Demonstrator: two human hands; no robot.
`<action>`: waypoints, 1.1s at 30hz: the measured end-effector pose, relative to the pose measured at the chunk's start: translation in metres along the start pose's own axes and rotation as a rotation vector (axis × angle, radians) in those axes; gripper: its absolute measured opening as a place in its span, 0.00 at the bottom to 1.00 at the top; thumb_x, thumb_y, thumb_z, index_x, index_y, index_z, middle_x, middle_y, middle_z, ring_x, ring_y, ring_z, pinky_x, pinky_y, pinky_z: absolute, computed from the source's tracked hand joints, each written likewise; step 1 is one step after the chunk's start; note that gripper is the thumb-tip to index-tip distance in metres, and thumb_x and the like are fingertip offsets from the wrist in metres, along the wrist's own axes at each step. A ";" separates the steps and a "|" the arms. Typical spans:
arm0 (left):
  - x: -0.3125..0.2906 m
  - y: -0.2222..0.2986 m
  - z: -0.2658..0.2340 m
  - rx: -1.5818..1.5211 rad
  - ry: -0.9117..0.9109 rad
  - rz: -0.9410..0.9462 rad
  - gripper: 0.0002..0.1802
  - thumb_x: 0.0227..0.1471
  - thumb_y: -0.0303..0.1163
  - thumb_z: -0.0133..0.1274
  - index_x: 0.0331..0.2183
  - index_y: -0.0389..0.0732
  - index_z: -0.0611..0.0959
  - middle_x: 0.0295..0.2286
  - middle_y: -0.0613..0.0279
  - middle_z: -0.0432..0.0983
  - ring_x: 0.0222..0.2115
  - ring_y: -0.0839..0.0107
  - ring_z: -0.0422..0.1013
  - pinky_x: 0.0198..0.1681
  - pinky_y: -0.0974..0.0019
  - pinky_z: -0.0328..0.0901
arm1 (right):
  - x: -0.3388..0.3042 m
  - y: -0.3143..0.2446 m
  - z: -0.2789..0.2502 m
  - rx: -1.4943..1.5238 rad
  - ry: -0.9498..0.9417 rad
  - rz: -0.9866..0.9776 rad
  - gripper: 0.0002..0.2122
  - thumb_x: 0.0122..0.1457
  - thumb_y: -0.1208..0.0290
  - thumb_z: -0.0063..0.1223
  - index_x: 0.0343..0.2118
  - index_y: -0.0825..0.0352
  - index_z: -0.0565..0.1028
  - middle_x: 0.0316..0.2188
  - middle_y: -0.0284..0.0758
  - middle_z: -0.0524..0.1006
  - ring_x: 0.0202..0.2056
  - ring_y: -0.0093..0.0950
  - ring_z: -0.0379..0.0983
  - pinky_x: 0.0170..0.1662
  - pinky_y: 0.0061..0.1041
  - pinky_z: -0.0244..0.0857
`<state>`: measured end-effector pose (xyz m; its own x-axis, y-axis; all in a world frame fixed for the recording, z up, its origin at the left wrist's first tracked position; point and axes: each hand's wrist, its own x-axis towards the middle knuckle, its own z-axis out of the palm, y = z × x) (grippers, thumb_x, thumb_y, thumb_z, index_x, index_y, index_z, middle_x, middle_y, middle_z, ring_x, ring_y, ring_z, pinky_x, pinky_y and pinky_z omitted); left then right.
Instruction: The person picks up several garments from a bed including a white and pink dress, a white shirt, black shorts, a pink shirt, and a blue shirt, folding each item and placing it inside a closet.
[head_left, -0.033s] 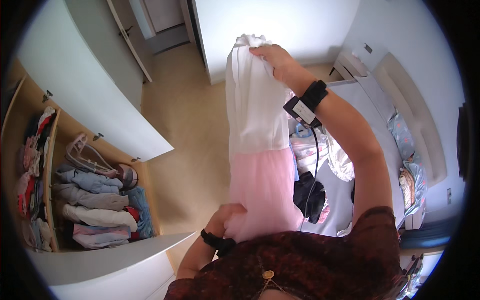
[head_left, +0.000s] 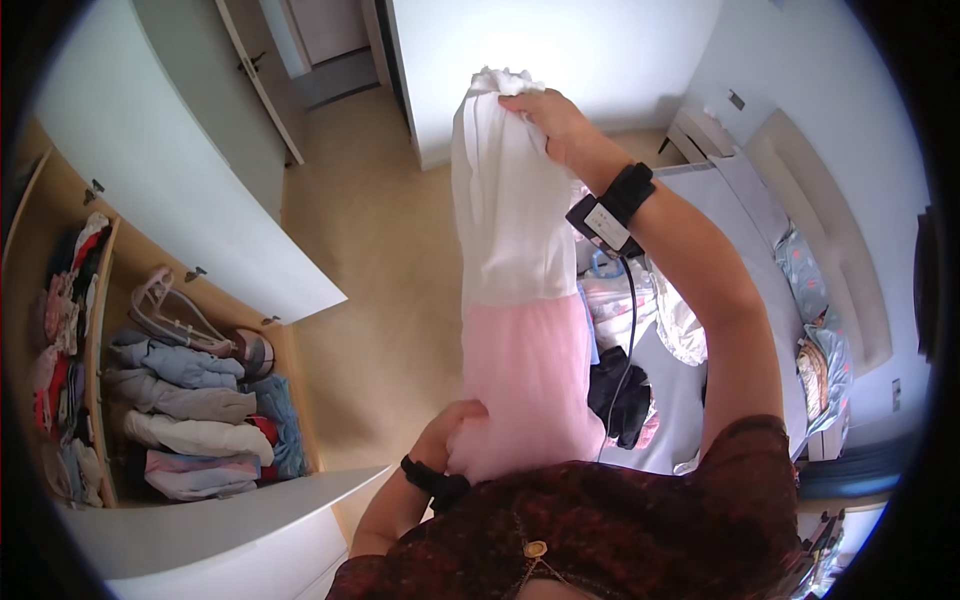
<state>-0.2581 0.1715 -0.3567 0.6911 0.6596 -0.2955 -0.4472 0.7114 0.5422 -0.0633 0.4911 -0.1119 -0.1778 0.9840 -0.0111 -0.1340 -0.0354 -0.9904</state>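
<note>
1. Bedroom: pale floor (head_left: 375, 330); open wardrobe (head_left: 298, 375) on left, folded clothes (head_left: 190, 395) inside; grey bed (head_left: 690, 190) on right, bearing loose clothes, a black one (head_left: 620, 395) among them.
2. Garment (head_left: 525, 240), white and pink: stretched out before the torso, above the floor, between wardrobe and bed; white part farther away, pink part nearer the body.
3. Right hand (head_left: 552, 118): pinching the white part near its ruffled end.
4. Left hand (head_left: 450, 432): touching the pink part's left edge; fingers partly hidden, closure cannot be told.
</note>
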 end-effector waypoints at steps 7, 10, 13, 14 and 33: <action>0.026 0.130 -0.003 -0.419 -0.100 0.235 0.30 0.59 0.48 0.37 0.55 0.37 0.62 0.51 0.54 0.65 0.51 0.60 0.63 0.54 0.60 0.60 | -0.088 0.030 0.056 -0.396 -0.426 -0.322 0.12 0.46 0.79 0.54 0.36 0.67 0.76 0.34 0.36 0.78 0.38 0.28 0.74 0.39 0.28 0.68; 0.026 0.165 -0.001 -0.293 -0.073 0.445 0.33 0.56 0.47 0.40 0.55 0.34 0.62 0.49 0.51 0.66 0.49 0.60 0.65 0.54 0.60 0.60 | -0.136 0.080 0.067 -1.075 -0.801 -0.816 0.22 0.36 0.78 0.59 0.41 0.60 0.74 0.47 0.33 0.71 0.54 0.31 0.62 0.51 0.36 0.54; 0.017 0.188 0.017 -0.145 0.056 0.368 0.33 0.54 0.48 0.41 0.55 0.34 0.61 0.50 0.51 0.66 0.50 0.59 0.64 0.54 0.59 0.59 | -0.147 0.115 0.070 -1.080 -0.750 -0.791 0.22 0.37 0.78 0.57 0.41 0.62 0.74 0.51 0.33 0.67 0.58 0.31 0.55 0.53 0.35 0.50; 0.014 0.194 0.021 -0.094 0.107 0.344 0.34 0.54 0.48 0.41 0.55 0.34 0.61 0.50 0.51 0.66 0.50 0.59 0.64 0.55 0.59 0.58 | -0.145 0.120 0.072 -1.072 -0.750 -0.794 0.22 0.37 0.78 0.57 0.41 0.62 0.74 0.51 0.33 0.67 0.58 0.31 0.55 0.53 0.35 0.50; 0.072 0.198 -0.010 -0.094 0.150 0.356 0.30 0.51 0.40 0.45 0.52 0.33 0.65 0.48 0.49 0.68 0.47 0.57 0.66 0.53 0.57 0.60 | -0.097 0.112 0.064 -1.070 -0.381 -0.912 0.24 0.44 0.63 0.59 0.45 0.67 0.69 0.49 0.39 0.67 0.52 0.37 0.61 0.50 0.34 0.54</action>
<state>-0.3021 0.3621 -0.2783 0.3958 0.8922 -0.2175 -0.6988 0.4463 0.5591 -0.1236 0.3800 -0.2128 -0.6957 0.4821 0.5326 0.4058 0.8755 -0.2623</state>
